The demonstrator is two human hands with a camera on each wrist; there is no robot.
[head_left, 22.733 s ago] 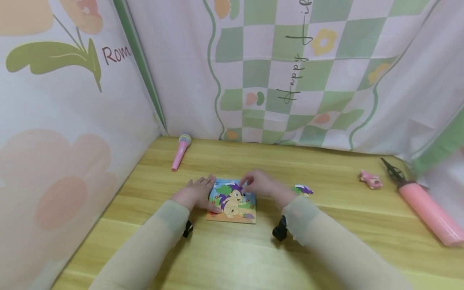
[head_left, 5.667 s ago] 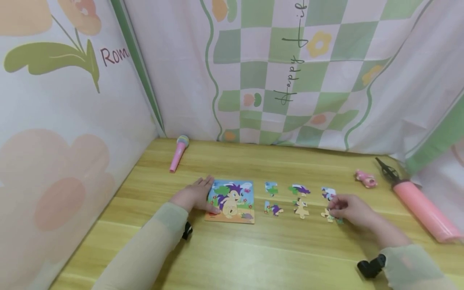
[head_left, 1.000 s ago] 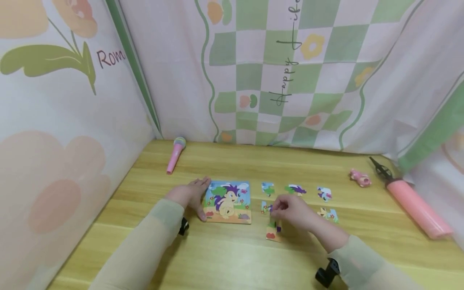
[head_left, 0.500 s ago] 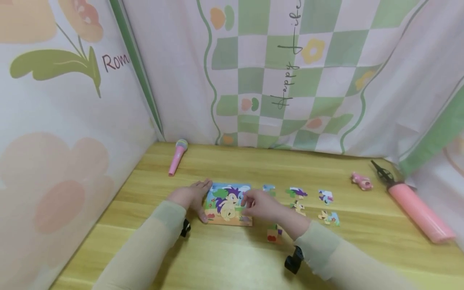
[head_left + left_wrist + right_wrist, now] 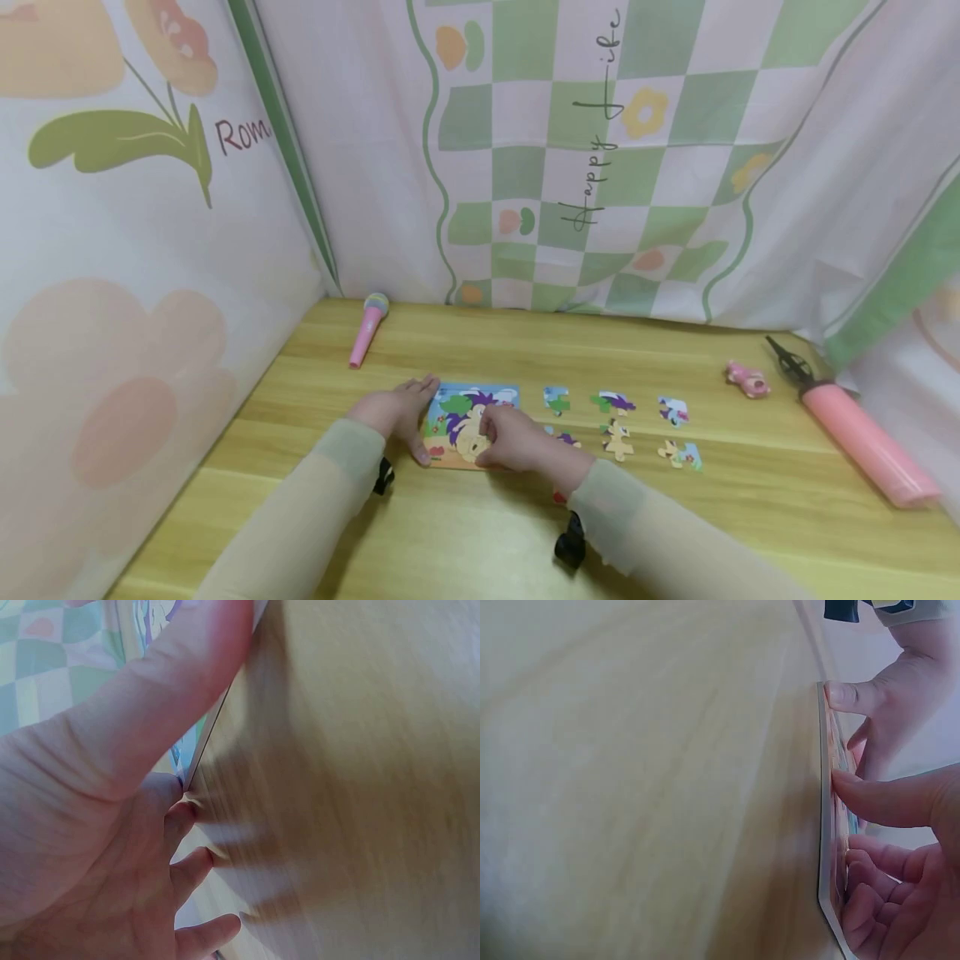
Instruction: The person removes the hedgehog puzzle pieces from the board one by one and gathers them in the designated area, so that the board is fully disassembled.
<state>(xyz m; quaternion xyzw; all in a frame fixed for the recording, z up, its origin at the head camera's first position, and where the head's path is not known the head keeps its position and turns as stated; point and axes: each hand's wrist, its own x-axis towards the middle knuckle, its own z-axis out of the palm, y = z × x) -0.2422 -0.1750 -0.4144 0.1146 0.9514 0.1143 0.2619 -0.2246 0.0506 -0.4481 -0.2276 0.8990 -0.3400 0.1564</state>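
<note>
A square jigsaw puzzle board [image 5: 445, 457] with a hedgehog picture lies flat on the table. My left hand [image 5: 393, 412] rests along its left side, fingers extended, thumb at the lower left corner. Over the board's right half is my right hand [image 5: 517, 437], thumb and index finger touching the picture with a gap between them. In the right wrist view its other fingers curl over the board [image 5: 826, 847]; whether a piece is pinched is hidden. Several loose puzzle pieces [image 5: 618, 440] lie in rows to the right. One with red [image 5: 559, 497] is mostly covered by my right wrist.
A pink toy microphone [image 5: 367, 332] lies at the back left of the wooden table [image 5: 465, 550]. Farther right are a small pink figurine [image 5: 747, 380] and a pink pump [image 5: 866, 442]. Printed curtains [image 5: 525, 167] hang along the back and left.
My right hand has left the loose pieces and come leftward onto the board. A red-marked piece now lies in front of the other loose ones. My left hand stays at the board's left side.
</note>
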